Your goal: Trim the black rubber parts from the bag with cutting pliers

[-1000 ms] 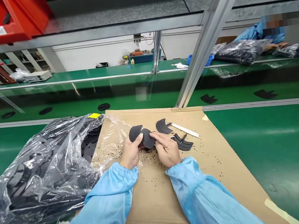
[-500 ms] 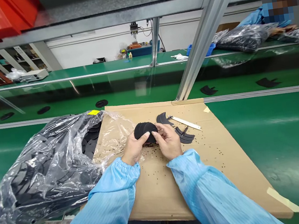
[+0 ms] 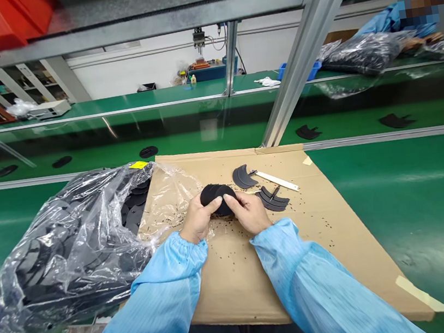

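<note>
While both hands meet over the cardboard (image 3: 239, 285), a stack of black discs (image 3: 217, 197) is pinched between them, just above the sheet. The discs are gripped by the left hand (image 3: 197, 220) from the left, thumb laid on the front face, and by the right hand (image 3: 250, 213) from the right, thumb pressed close beside the other. Fingers of both hands are curled behind the stack, so neither palm is spread. Blue sleeves (image 3: 304, 281) are worn on both arms.

Just past the right hand, cut black crescents (image 3: 273, 199) are seen lying on the cardboard, touching one another. A second small pile of curved pieces (image 3: 243, 176) is found a little further out, with a white strip (image 3: 277, 180) lying beside it. Black crumbs (image 3: 232, 239) are scattered across the sheet, near both wrists.

Left of the left hand, a clear plastic bag (image 3: 64, 249) is slumped, filled with more black pieces, its open mouth spread onto the cardboard near the hand. Everything is carried by a green worktop (image 3: 410, 211). Beyond the hands a green belt (image 3: 185, 138) is seen, with black parts (image 3: 308, 132) lying on it well apart. Far off to the right, another person's blue sleeve (image 3: 383, 22) is seen beside dark bags (image 3: 363, 54).
</note>
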### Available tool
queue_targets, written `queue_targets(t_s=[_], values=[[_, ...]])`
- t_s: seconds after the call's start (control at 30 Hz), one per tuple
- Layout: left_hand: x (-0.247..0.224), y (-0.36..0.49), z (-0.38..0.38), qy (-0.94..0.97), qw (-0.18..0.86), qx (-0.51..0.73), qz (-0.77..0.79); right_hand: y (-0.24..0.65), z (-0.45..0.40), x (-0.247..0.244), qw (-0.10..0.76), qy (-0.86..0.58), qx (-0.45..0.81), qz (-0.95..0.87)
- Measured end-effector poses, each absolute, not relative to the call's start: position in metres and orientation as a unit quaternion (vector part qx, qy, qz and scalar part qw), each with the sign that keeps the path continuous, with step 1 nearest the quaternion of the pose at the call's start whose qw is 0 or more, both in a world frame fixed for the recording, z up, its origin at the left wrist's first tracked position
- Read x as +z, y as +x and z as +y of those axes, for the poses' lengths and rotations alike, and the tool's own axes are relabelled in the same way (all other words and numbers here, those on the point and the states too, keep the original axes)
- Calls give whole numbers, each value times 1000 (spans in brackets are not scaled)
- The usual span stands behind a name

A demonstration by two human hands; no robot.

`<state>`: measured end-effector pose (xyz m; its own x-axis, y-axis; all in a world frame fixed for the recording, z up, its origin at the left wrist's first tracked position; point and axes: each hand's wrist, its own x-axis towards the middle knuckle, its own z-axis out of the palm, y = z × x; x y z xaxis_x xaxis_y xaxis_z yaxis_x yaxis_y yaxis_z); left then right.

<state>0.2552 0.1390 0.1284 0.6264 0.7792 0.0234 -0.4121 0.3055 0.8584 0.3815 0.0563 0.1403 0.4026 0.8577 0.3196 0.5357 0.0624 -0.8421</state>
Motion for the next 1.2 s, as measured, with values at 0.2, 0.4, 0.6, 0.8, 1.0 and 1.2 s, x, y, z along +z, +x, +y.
queue_targets(t_s=[0.2,0.4,0.6,0.8,1.0,1.2], values=[[130,255,139,449,785,375,206,385,56,139,498,-679,175,-510],[133,256,137,437,790,376,207,386,58,135,525,-659,239,-482],[135,255,137,440,794,371,196,387,57,137,534,-649,244,-484],[137,256,135,424,805,365,199,384,56,138,505,-685,174,-495],[137,255,142,345,830,358,253,375,58,136,599,-572,174,-533],[140,252,141,331,873,278,226,374,56,140,577,-543,18,-610]])
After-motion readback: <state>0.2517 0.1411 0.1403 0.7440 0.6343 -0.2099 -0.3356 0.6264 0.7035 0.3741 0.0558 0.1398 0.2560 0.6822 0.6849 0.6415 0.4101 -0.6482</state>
